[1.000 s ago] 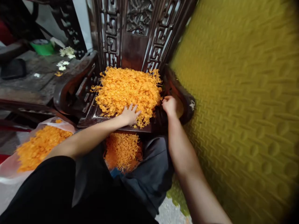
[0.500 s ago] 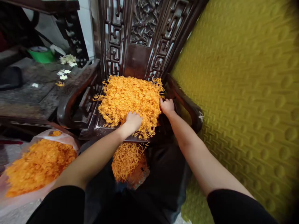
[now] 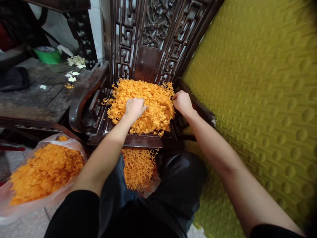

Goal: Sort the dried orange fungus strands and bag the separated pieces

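A heap of orange, tangled, flower-like strands [image 3: 153, 119] lies on the seat of a dark carved wooden chair [image 3: 148, 62]. My left hand [image 3: 135, 107] rests on the front middle of the heap, its fingers curled down into the strands, so what they grip is hidden. At the heap's right edge is my right hand [image 3: 182, 101], with its fingers bent together against the strands; anything between the fingertips is too small to make out.
On the left, a wooden bench [image 3: 32, 112] holds green tape [image 3: 48, 55], white flowers [image 3: 76, 61] and a dark item [image 3: 15, 78]. A plastic bag [image 3: 76, 145] of orange pieces sits below it. More orange strands [image 3: 138, 168] lie under the seat. A yellow-green padded surface [image 3: 260, 82] rises right.
My left hand has moved up and left over the heap, and my right hand slightly up and right. The heap's front edge has drawn back from the seat's front. The view has shifted slightly.
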{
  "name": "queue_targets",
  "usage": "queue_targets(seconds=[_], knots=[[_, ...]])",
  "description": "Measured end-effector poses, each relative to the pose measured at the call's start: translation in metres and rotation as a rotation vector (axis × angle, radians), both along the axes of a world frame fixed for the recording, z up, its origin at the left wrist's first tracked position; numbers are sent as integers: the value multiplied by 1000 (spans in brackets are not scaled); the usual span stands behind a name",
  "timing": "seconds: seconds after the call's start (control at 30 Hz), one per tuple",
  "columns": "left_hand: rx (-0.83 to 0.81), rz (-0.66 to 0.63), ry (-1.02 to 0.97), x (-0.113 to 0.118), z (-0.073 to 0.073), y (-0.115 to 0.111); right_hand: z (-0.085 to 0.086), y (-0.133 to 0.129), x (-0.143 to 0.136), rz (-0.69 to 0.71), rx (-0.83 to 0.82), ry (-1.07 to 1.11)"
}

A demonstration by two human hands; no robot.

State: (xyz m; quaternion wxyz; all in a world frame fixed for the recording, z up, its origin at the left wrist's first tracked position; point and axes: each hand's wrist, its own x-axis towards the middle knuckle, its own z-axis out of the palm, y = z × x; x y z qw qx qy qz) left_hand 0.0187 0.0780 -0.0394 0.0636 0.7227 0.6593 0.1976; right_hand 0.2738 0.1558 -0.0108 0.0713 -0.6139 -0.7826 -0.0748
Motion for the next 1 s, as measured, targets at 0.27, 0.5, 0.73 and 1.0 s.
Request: queue_targets(seconds=[0.27,0.5,0.73,1.0], knots=[[442,81,-1063,-7,7,14,-6,-98,-70,515,161,322],[270,-110,-1682,-15,25,-2,-18,-84,-88,436,203,602],[394,-218,-1307,-29,9,-11,23,-55,-70,441,391,1040],[147,-298,-826,14,-9,-24,32,-64,-83,420,-117,1546]])
